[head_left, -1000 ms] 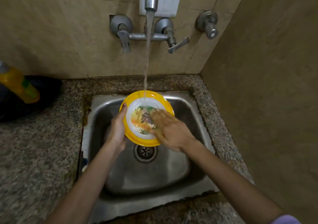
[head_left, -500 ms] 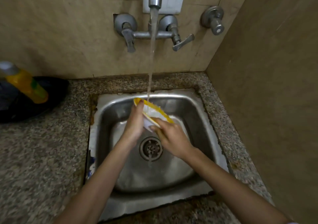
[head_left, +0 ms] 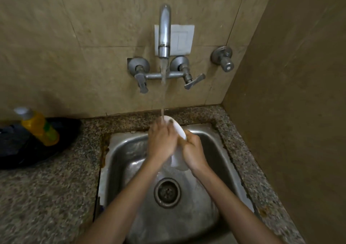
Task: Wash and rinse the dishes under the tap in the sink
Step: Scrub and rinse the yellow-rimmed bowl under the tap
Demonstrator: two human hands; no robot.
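A plate is held under the running tap and rubbed by hand.

The fingers of the left hand (head_left: 162, 139) are spread flat over the white underside of the plate (head_left: 177, 131), while those of the right hand (head_left: 192, 151) are clamped on its lower edge; the plate is tipped on edge above the sink (head_left: 215, 146), with the stream from the tap (head_left: 164, 30) landing at its top. Rinsing is judged to be under way; turning the plate is probably called for next. No writing can be read on the yellow bottle (head_left: 38, 126) on the table (head_left: 46, 183).
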